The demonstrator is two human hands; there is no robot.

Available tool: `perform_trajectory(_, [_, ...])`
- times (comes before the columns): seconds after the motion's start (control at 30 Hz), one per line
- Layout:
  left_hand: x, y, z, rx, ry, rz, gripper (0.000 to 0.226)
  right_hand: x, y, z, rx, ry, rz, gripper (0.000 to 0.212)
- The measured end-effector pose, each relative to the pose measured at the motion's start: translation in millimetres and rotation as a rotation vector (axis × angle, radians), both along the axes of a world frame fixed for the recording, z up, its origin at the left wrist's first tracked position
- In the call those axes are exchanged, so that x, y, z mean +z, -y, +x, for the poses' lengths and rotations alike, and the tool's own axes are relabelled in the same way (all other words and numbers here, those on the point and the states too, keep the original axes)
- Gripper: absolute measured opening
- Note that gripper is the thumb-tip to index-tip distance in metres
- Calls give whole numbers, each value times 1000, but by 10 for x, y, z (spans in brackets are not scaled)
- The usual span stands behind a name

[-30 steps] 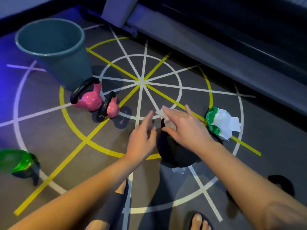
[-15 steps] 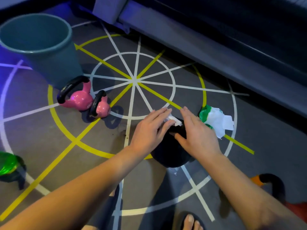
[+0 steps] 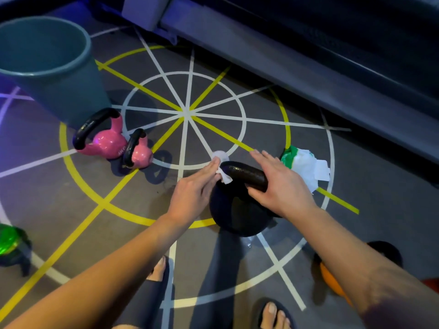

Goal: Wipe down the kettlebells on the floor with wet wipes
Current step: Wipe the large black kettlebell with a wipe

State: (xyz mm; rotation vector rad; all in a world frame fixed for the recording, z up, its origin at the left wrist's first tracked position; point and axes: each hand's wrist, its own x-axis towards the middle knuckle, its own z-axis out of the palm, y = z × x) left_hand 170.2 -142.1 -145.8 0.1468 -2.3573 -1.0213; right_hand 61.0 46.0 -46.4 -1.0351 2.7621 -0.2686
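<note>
A black kettlebell (image 3: 240, 210) stands on the floor in front of me, handle up. My left hand (image 3: 192, 191) pinches a white wet wipe (image 3: 223, 172) against the left end of the handle. My right hand (image 3: 280, 184) grips the right part of the handle, thumb under it. Two pink kettlebells (image 3: 107, 141) with black handles sit side by side to the left. A green kettlebell (image 3: 9, 241) is at the left edge. An orange kettlebell (image 3: 332, 281) lies at the lower right, partly hidden by my right forearm.
A green and white wet wipe pack (image 3: 304, 166) lies just right of the black kettlebell. A teal bin (image 3: 47, 67) stands at the back left. A treadmill frame (image 3: 285, 58) runs along the back. My feet (image 3: 273, 314) are at the bottom, on the floor's painted lines.
The wipe has passed from my right hand to my left. My right hand moved off the handle's left end and closed on its right part. The handle is now uncovered.
</note>
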Motion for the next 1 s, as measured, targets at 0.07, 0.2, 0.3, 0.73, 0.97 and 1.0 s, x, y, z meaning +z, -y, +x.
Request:
perform_trajectory(0.07, [116, -157, -63, -22, -60, -10, 38, -4, 4, 12, -20, -19, 20, 82])
perform_trajectory(0.2, [176, -219, -150, -124, -122, -37, 38, 8, 29, 38, -48, -47, 44, 76])
perform_trajectory(0.3, [133, -109, -143, -155, -119, -36, 38, 23, 37, 45, -47, -53, 63, 73])
perform_trajectory(0.73, [-3, 6, 54, 77, 215, 189, 45, 28, 67, 75, -100, -81, 164, 71])
perform_trajectory(0.97, [92, -258, 70, 224, 209, 291, 39, 60, 91, 88, -114, -94, 187, 70])
perform_trajectory(1.0, [131, -308, 61, 245, 171, 289, 38, 61, 93, 88, -121, -94, 185, 69])
